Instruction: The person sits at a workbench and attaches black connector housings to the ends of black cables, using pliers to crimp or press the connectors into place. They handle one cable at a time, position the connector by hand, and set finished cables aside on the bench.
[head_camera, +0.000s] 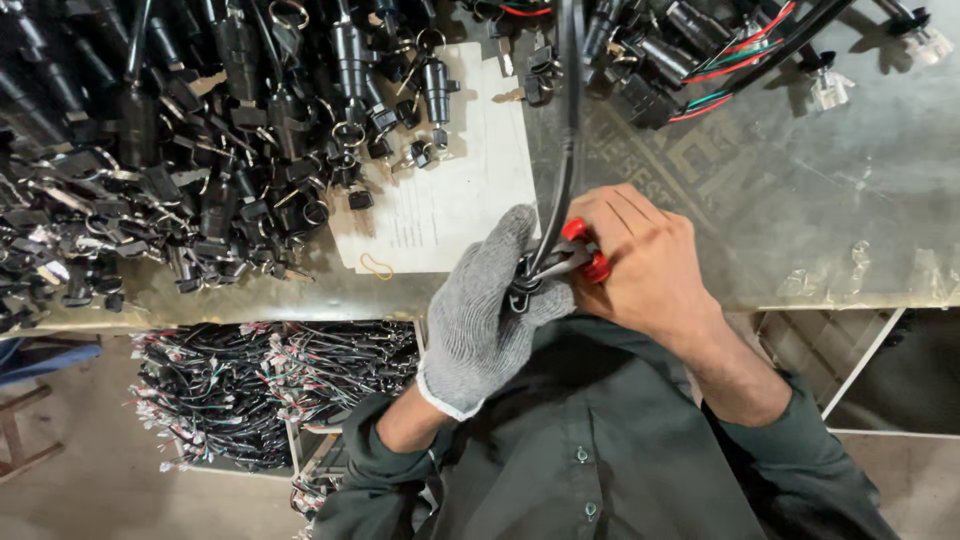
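**Currently: both hands working a black cable with red-handled pliers at the bench edge**

Nearest the camera, the person is wearing a dark green shirt (590, 440) with sleeves pushed up at the forearms. The left hand (485, 300), covered by a grey knit glove, is closing around the lower end of a black cable (568, 140), gripping it where it is looping into a small bundle just above the chest. The right hand (640, 265), bare, is wrapping around a pair of red-handled pliers (580, 255); the metal tips are pointing left and meeting the cable right beside the gloved fingers. Both hands are touching each other over the front edge of the metal bench (800, 190).

Below the bench on the left, bundles of thin wires (270, 385) are lying stacked on a lower shelf.

From the hands, the cable is running straight up across the bench and out of the top of the view. Beside it on the left, a white sheet of paper (450, 190) is lying flat, with a rubber band (377, 266) on its near corner. Farther left, a large heap of black lock parts with keys and rings (200, 130) is covering the bench. At the far right, more black parts with red and green wires (720, 60) are lying in a smaller heap.
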